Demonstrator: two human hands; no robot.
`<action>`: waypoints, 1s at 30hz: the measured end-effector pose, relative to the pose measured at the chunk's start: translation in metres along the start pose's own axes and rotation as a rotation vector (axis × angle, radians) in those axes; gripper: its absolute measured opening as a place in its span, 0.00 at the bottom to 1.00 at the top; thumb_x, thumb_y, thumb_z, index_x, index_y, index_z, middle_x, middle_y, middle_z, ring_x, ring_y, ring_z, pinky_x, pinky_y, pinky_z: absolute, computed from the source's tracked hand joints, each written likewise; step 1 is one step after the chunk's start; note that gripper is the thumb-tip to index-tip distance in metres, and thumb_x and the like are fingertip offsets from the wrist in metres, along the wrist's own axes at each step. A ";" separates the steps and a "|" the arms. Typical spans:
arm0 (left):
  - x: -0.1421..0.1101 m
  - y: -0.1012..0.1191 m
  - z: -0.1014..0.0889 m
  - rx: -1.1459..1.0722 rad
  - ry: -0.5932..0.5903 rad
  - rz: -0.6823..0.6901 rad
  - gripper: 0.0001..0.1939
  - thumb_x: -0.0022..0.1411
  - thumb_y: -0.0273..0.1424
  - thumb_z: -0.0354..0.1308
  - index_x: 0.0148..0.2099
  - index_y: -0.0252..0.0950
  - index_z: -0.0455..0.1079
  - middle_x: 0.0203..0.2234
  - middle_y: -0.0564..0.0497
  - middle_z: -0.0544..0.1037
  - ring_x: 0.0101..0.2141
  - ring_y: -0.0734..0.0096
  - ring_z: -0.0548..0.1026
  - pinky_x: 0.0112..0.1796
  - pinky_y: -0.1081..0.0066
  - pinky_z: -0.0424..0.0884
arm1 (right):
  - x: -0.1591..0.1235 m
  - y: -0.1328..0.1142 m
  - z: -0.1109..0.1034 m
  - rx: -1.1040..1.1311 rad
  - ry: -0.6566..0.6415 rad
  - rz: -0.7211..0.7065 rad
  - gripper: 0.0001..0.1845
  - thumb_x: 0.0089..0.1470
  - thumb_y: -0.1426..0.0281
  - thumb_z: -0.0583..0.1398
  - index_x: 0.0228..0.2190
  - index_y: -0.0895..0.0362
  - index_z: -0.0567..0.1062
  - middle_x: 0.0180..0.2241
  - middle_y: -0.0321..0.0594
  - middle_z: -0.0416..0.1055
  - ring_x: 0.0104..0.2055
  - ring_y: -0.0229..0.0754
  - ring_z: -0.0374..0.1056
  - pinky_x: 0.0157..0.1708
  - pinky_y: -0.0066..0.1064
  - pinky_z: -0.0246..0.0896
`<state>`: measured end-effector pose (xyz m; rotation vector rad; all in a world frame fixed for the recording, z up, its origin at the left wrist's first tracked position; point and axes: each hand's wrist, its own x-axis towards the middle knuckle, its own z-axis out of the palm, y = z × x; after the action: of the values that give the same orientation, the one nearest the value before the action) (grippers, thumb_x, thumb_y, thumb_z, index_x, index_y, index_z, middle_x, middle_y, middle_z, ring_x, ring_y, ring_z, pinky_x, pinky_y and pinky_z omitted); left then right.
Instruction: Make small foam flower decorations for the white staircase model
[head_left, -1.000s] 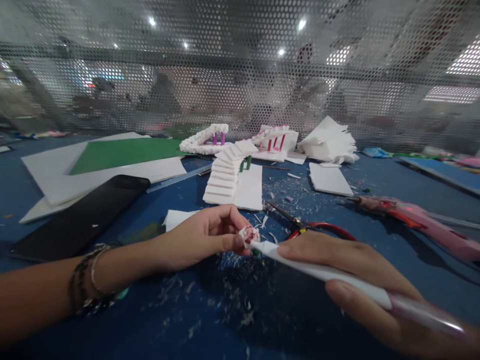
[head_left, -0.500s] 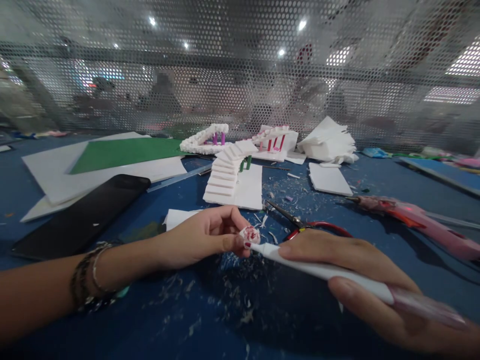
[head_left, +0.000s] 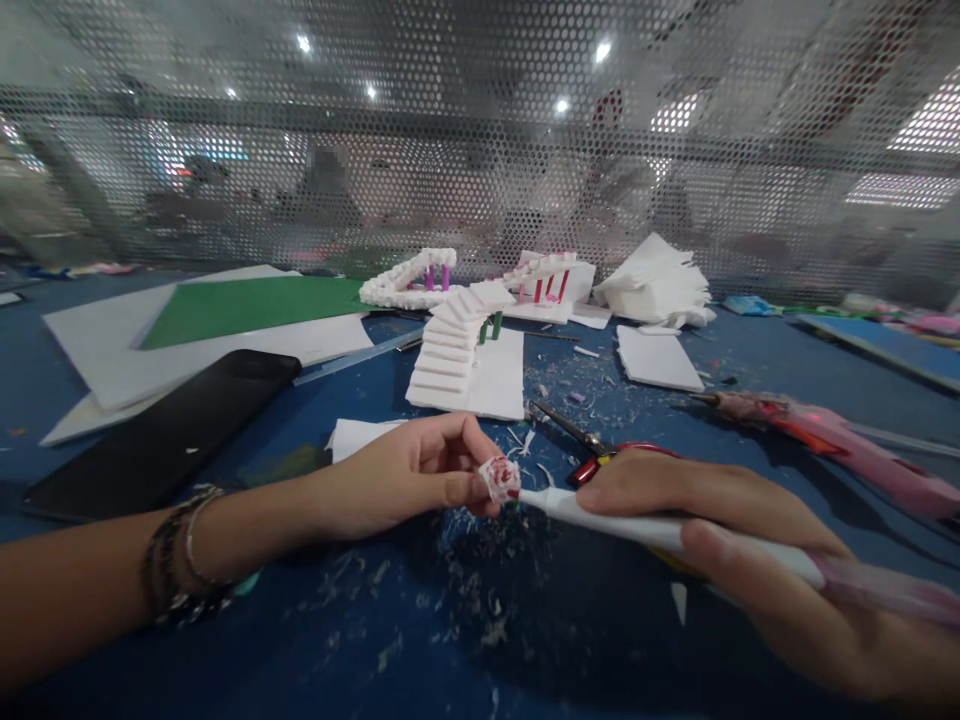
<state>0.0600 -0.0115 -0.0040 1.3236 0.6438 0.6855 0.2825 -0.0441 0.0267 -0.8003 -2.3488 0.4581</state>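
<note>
Between the thumb and fingers of my left hand is a small roundish white piece with red marks over its face, rather like a rosette. My right hand grips a marker pen with a white barrel and a pinkish see-through rear end. The pen's reddish tip meets the right lower edge of the white piece. Partly under my right hand lie scissors with red handles. White shavings are scattered on the blue table below both hands.
A white stair model stands ahead, with two more white models behind it. At left lie a black phone and a green sheet. A pink glue gun rests at right. Perforated metal borders the back.
My right hand and the pen have shifted slightly to the right, the tip moving from the piece's lower front to its right edge. My left hand stays almost still, the piece turned a little.
</note>
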 end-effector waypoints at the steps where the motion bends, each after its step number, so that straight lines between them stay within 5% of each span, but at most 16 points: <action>1: 0.000 0.000 0.000 -0.005 -0.006 0.004 0.06 0.51 0.25 0.57 0.28 0.32 0.62 0.26 0.55 0.70 0.25 0.80 0.68 0.29 0.77 0.62 | -0.001 0.001 0.000 0.003 -0.009 -0.001 0.14 0.51 0.71 0.50 0.38 0.49 0.71 0.35 0.35 0.73 0.37 0.39 0.70 0.32 0.25 0.69; 30: 0.001 -0.004 -0.001 -0.038 -0.063 0.129 0.06 0.50 0.19 0.57 0.27 0.31 0.62 0.27 0.54 0.70 0.28 0.80 0.68 0.28 0.79 0.61 | -0.005 0.000 -0.006 0.120 -0.061 0.058 0.14 0.54 0.70 0.48 0.35 0.52 0.72 0.32 0.37 0.73 0.33 0.38 0.70 0.29 0.25 0.67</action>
<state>0.0604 -0.0106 -0.0082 1.3541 0.4958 0.7542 0.2898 -0.0464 0.0287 -0.8100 -2.3340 0.6503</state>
